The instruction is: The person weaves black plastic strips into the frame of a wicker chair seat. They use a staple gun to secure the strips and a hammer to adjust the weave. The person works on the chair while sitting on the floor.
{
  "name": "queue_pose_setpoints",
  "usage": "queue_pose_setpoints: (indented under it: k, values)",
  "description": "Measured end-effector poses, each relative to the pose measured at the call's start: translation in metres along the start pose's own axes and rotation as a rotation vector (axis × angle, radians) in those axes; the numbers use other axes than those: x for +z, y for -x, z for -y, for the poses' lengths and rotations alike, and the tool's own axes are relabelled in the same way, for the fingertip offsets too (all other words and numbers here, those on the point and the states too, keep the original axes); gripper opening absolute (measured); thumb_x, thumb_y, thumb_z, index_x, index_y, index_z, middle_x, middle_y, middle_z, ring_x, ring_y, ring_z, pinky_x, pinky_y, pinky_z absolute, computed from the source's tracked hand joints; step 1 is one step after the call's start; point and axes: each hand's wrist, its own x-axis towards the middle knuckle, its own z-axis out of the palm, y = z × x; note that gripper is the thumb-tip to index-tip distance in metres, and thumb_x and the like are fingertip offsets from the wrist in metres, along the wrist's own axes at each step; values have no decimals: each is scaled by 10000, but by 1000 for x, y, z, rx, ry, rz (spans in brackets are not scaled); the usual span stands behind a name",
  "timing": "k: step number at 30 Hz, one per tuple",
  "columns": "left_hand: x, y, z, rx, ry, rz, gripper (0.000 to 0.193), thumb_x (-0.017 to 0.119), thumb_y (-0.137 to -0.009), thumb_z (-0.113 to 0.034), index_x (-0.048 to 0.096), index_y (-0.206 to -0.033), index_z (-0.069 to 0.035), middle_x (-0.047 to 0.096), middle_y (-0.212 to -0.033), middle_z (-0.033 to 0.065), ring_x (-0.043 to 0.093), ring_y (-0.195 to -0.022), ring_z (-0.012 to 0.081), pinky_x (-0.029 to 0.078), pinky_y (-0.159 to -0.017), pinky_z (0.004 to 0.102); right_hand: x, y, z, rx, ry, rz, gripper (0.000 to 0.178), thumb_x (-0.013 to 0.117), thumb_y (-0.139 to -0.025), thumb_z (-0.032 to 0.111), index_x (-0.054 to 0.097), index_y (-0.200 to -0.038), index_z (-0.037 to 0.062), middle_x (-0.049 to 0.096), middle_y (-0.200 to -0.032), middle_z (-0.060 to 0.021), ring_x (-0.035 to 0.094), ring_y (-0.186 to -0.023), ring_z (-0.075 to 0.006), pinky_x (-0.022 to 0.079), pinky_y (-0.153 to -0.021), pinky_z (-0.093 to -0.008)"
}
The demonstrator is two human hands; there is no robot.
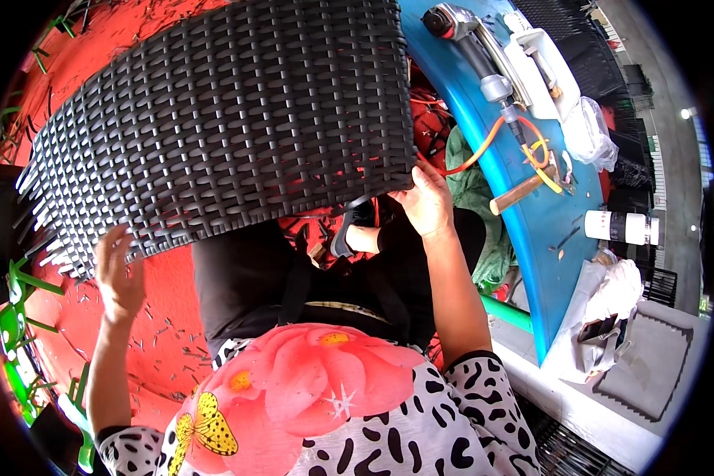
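A black woven panel [238, 111], made of flat plastic strips, spans the upper left above my knees. Along its left end, loose strip ends [51, 246] stick out unevenly. My right hand [427, 202] pinches the panel's near right corner. Below the panel's near left edge is my left hand [119, 278], with its fingers up and apart, overlapping the edge; whether they touch the strips is hard to tell.
Right of me stands a blue table [523, 230] bearing an air tool [484, 67] with an orange hose, a wooden-handled hammer [520, 193], a white bottle [617, 228] and plastic bags [591, 135]. Black scraps litter the red floor [163, 317]. Green stool legs [24, 325] stand at left.
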Motion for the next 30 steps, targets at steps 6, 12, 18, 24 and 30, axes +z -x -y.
queue_pose_setpoints:
  k: [6, 12, 18, 24, 30]
  values:
    - [41, -29, -60, 153, 100, 17, 328, 633, -673, 31, 545, -988, 19, 537, -1033, 180, 531, -912, 354, 440, -802, 429, 6, 0, -8, -107, -16, -3, 221, 596, -866, 111, 548, -1033, -25, 617, -998, -124, 612, -906, -228, 508, -817, -409]
    - [36, -11, -66, 106, 103, 77, 330, 637, -661, 25, 541, -976, 22, 540, -1018, 172, 535, -891, 346, 448, -772, 416, 7, -2, -12, -168, 15, -33, 207, 572, -887, 104, 530, -1017, -51, 609, -972, -128, 616, -845, -200, 525, -791, -379]
    - [38, -27, -79, 163, 107, 36, 313, 633, -670, 10, 542, -969, 25, 537, -1001, 173, 530, -876, 340, 443, -760, 413, 7, -4, -8, -112, 23, -4, 180, 565, -893, 129, 547, -986, -24, 620, -943, -114, 617, -822, -191, 527, -752, -366]
    - [38, -31, -66, 122, 90, 11, 310, 632, -678, 10, 542, -975, 23, 536, -1015, 170, 531, -881, 337, 442, -768, 409, -6, -1, 6, -7, 77, 88, 196, 567, -888, 140, 574, -1034, 9, 639, -980, -98, 623, -875, -198, 517, -738, -355]
    - [45, -34, -92, 184, 186, 32, 350, 653, -639, 8, 546, -971, 28, 540, -995, 174, 539, -865, 334, 453, -742, 420, -14, -7, 7, -21, 54, 107, 181, 566, -866, 71, 566, -1026, -14, 629, -974, -110, 620, -881, -200, 519, -778, -380]
